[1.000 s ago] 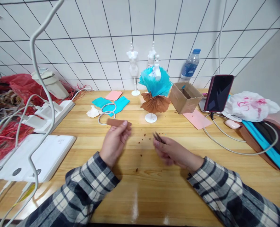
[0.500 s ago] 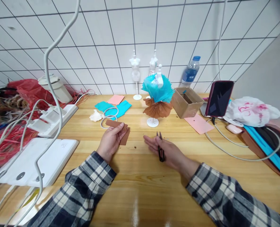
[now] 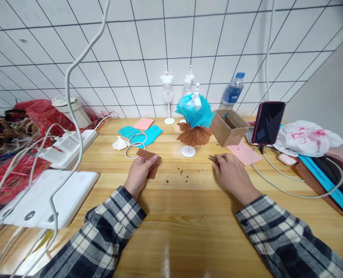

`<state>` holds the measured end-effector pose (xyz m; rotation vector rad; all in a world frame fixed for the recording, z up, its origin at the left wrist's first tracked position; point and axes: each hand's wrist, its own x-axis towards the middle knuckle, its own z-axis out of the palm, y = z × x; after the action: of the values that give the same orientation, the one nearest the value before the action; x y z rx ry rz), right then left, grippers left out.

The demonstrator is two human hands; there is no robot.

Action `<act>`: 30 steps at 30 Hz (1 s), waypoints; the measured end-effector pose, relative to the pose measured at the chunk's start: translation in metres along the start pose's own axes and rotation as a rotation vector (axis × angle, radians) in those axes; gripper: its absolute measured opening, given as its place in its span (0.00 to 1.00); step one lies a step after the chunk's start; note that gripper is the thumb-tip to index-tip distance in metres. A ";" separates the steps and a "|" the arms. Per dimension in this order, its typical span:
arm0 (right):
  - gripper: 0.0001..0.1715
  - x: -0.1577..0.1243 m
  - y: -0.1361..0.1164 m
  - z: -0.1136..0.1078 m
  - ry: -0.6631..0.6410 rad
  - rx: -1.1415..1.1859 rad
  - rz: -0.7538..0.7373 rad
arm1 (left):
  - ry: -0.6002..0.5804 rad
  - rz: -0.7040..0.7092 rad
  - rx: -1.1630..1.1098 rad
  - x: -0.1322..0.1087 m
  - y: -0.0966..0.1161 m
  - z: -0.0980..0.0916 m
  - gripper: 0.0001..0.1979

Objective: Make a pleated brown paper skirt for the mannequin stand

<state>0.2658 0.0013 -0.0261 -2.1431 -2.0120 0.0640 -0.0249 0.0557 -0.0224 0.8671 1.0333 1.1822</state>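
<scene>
Pinched between the thumb and fingers of my left hand [image 3: 141,172] is a folded piece of brown paper [image 3: 153,172], one strip pointing left and another down. On the right, my right hand [image 3: 233,175] rests palm down on the table over small scissors [image 3: 213,159]; their tips poke out to the left and the handles are hidden under the fingers. Between and beyond my hands stands a small white dress form [image 3: 196,101] wearing a ruffled blue paper piece [image 3: 198,115] above a pleated brown paper piece [image 3: 193,136]. Several brown paper scraps [image 3: 181,172] lie between my hands.
Two more white dress forms [image 3: 167,92] stand by the wall. Left of centre are blue paper [image 3: 152,134], rings [image 3: 135,150] and a power strip [image 3: 87,139]. At right are a cardboard box [image 3: 232,133], pink paper [image 3: 243,152], a phone [image 3: 268,123] and cables.
My right hand has moved right and turned palm down, laying the scissors on the table. Small brown scraps now lie scattered between my hands. My left hand still holds the brown paper.
</scene>
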 end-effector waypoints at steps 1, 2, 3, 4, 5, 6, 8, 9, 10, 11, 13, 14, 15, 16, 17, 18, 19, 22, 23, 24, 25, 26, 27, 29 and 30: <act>0.27 -0.008 -0.009 0.003 0.042 0.006 -0.048 | 0.012 0.011 0.006 0.000 -0.001 -0.001 0.12; 0.30 -0.016 -0.020 0.007 0.050 0.030 -0.115 | 0.018 0.020 0.013 0.001 -0.002 -0.001 0.13; 0.34 -0.024 -0.031 0.011 0.014 0.064 -0.180 | 0.020 0.028 0.021 0.001 -0.003 -0.001 0.13; 0.39 -0.031 -0.042 0.015 -0.027 0.095 -0.205 | 0.017 0.032 0.032 0.001 -0.004 0.000 0.14; 0.43 -0.037 -0.052 0.018 -0.048 0.118 -0.192 | 0.013 0.036 0.046 0.001 -0.005 0.000 0.14; 0.44 -0.040 -0.063 0.022 -0.066 0.133 -0.179 | 0.012 0.040 0.064 0.001 -0.006 0.002 0.15; 0.45 -0.040 -0.081 0.027 -0.102 0.162 -0.219 | 0.022 0.051 0.099 0.003 -0.008 0.004 0.17; 0.45 -0.037 -0.088 0.029 -0.110 0.172 -0.245 | 0.033 0.057 0.114 0.004 -0.009 0.006 0.17; 0.45 -0.033 -0.095 0.031 -0.107 0.181 -0.268 | 0.042 0.063 0.128 0.005 -0.009 0.007 0.18; 0.44 -0.028 -0.101 0.033 -0.098 0.192 -0.292 | 0.049 0.068 0.139 0.006 -0.010 0.008 0.19; 0.41 -0.020 -0.110 0.035 -0.088 0.215 -0.357 | 0.051 0.081 0.152 0.008 -0.010 0.009 0.19; 0.39 -0.016 -0.113 0.035 -0.091 0.230 -0.408 | 0.050 0.090 0.154 0.008 -0.010 0.009 0.19; 0.37 -0.014 -0.114 0.035 -0.100 0.244 -0.470 | 0.051 0.099 0.156 0.009 -0.010 0.009 0.18; 0.35 -0.013 -0.115 0.034 -0.111 0.257 -0.538 | 0.055 0.107 0.158 0.009 -0.010 0.008 0.18; 0.34 -0.013 -0.115 0.033 -0.125 0.268 -0.609 | 0.061 0.112 0.160 0.009 -0.010 0.008 0.17; 0.32 -0.013 -0.114 0.032 -0.140 0.276 -0.680 | 0.064 0.113 0.158 0.009 -0.010 0.007 0.16; 0.30 -0.014 -0.113 0.031 -0.156 0.280 -0.747 | 0.064 0.112 0.151 0.009 -0.010 0.006 0.16; 0.27 -0.017 -0.104 0.029 -0.196 0.287 -0.913 | 0.035 0.108 0.100 0.008 -0.011 0.003 0.16; 0.26 -0.017 -0.100 0.029 -0.204 0.291 -0.952 | 0.025 0.106 0.083 0.007 -0.012 0.002 0.16; 0.26 -0.017 -0.096 0.029 -0.207 0.297 -0.976 | 0.021 0.107 0.068 0.007 -0.012 0.000 0.16; 0.26 -0.016 -0.092 0.029 -0.207 0.306 -0.985 | 0.020 0.109 0.057 0.007 -0.013 -0.001 0.16; 0.26 -0.015 -0.088 0.029 -0.202 0.317 -0.982 | 0.022 0.111 0.050 0.006 -0.013 -0.002 0.16; 0.25 -0.014 -0.085 0.029 -0.195 0.329 -0.967 | 0.023 0.113 0.044 0.006 -0.013 -0.003 0.15; 0.23 -0.011 -0.082 0.026 -0.180 0.348 -0.925 | 0.027 0.115 0.038 0.006 -0.014 -0.004 0.15; 0.22 -0.010 -0.081 0.023 -0.177 0.346 -0.906 | 0.029 0.113 0.039 0.006 -0.014 -0.004 0.15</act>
<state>0.1812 -0.0013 -0.0358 -0.9260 -2.6282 0.4291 -0.0243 0.0589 -0.0373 0.9519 1.0455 1.2762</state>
